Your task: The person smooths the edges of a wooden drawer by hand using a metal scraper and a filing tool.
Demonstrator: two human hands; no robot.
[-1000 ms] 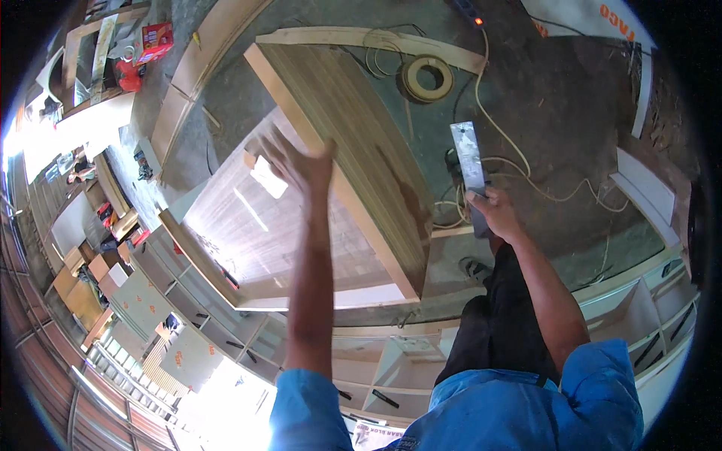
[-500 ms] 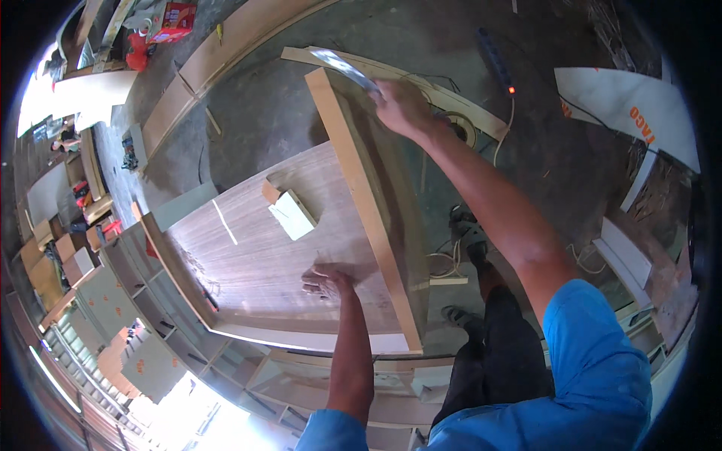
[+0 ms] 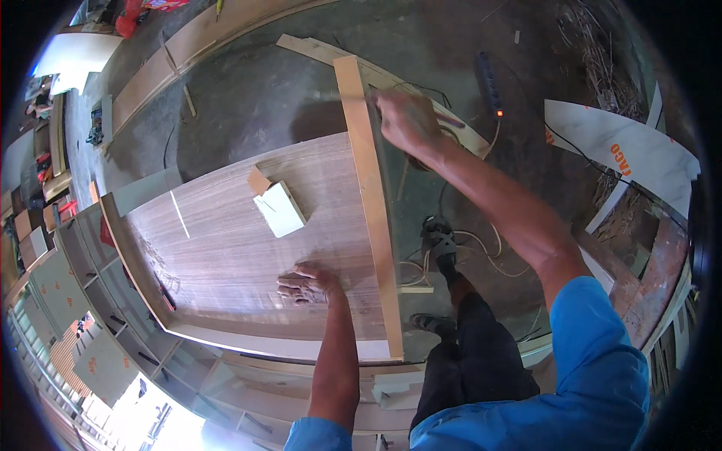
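Observation:
My left hand [image 3: 304, 284] rests with fingers spread on a brown wood-grain panel [image 3: 226, 248] framed by raised edges. My right hand [image 3: 408, 126] is closed around a flat metal blade at the far end of the panel's right edge board [image 3: 363, 173]. Motion smears the blade, and most of it is hard to make out; its handle is hidden in my fist. On the panel, beyond my left hand, lies a small white box [image 3: 283, 211] with a brown cardboard flap [image 3: 259, 181].
A long light wood strip [image 3: 316, 49] lies on the floor beyond the panel. A power strip [image 3: 489, 83] with a lit red switch and loose cables sits at far right. A white marbled board [image 3: 624, 143] is at the right. Cabinet frames [image 3: 113, 286] stand at left.
My right hand has come down toward the right edge board, swinging the blade from pointing far left into a blur. My left hand stays flat on the panel. The whole view has shifted slightly.

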